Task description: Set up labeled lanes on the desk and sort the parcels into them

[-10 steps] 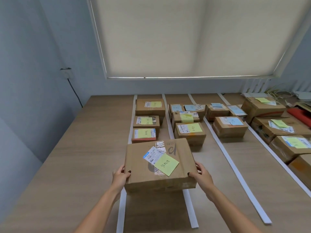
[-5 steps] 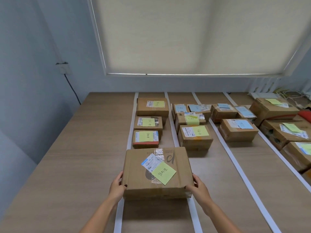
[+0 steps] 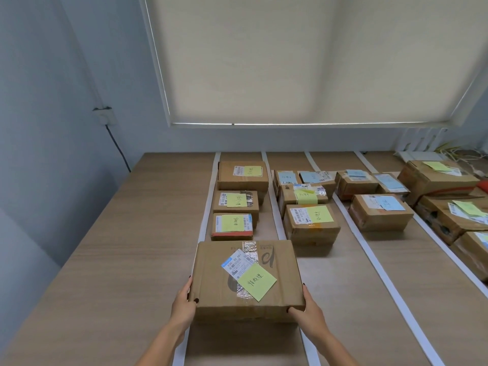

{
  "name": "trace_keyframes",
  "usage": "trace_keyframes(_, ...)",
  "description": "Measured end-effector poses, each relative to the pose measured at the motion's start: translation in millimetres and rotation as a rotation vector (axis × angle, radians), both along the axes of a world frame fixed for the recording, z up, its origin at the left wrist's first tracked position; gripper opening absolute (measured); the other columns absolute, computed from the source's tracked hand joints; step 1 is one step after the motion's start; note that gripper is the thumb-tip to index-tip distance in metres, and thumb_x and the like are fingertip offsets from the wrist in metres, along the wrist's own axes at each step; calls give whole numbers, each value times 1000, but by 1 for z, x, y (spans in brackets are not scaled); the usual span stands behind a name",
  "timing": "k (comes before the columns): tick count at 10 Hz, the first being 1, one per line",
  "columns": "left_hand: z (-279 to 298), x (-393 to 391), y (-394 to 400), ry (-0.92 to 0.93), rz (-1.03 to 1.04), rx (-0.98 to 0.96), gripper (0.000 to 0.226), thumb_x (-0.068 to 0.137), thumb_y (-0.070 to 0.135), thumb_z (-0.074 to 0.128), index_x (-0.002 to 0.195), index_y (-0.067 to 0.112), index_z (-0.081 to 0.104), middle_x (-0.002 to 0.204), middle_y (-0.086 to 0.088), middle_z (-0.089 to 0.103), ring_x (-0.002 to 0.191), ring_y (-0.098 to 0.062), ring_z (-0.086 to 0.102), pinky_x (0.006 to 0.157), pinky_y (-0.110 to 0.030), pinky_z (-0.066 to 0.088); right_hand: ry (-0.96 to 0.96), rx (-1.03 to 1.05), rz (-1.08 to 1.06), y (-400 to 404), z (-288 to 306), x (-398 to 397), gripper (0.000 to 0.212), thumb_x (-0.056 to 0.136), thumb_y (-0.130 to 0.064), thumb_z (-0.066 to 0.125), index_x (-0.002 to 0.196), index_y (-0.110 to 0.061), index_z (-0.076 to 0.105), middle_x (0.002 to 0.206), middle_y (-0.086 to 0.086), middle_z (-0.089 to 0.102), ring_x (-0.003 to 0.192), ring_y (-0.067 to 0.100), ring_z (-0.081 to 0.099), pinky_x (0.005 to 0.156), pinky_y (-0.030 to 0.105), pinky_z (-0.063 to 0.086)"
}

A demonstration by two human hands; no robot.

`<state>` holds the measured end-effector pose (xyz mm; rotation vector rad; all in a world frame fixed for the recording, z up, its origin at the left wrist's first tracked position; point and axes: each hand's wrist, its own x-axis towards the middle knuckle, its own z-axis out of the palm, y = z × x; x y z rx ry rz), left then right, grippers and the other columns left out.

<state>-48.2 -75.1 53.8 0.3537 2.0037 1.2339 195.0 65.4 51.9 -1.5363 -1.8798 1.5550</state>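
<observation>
A large brown parcel [image 3: 211, 281] with a white shipping label and a yellow sticky note lies at the near end of the leftmost lane. My left hand [image 3: 183, 305] grips its left side and my right hand [image 3: 307, 311] grips its right front corner. The parcel spans the two white tape strips [image 3: 206, 204] that bound this lane on the wooden desk [image 3: 118, 247]. Just behind it stand three smaller parcels [image 3: 232, 225] in a row, each with a yellow note.
The lane to the right holds several parcels [image 3: 311, 223] with yellow and blue notes. Further right are more boxes [image 3: 380, 215] and larger cartons [image 3: 435, 178] at the desk's right edge. A blue wall with a socket and cable [image 3: 105, 117] stands left; a window blind hangs behind.
The parcel has moved forward and down into the leftmost lane, ending close behind the third small parcel. Both hands have stayed on its sides.
</observation>
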Motion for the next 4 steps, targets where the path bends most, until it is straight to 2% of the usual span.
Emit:
trace_keyframes(2, 2, -1, 6, 10, 31, -21, 59, 92, -10, 42, 146, 13, 30, 141, -12, 44, 127, -29, 44, 101, -43, 43, 35, -30, -36, 11, 5, -7, 60, 85, -18, 65, 137, -22, 34, 119, -2, 50, 107, 15, 50, 94, 35, 49)
trace_keyframes(3, 3, -1, 7, 80, 13, -46, 58, 92, -9, 43, 145, 13, 32, 141, -10, 45, 126, -29, 45, 101, -42, 44, 32, -41, -27, 11, 6, -7, 63, 85, -21, 66, 138, -21, 31, 125, 0, 49, 107, 14, 49, 96, 37, 48)
trace_keyframes(4, 9, 1, 7, 193, 23, -45, 56, 93, 1, 50, 144, 14, 33, 143, -8, 45, 128, -29, 45, 101, -39, 40, -2, -71, -73, 14, 11, -4, 81, 85, -27, 67, 146, -19, 15, 146, 8, 34, 127, 26, 43, 102, 40, 42)
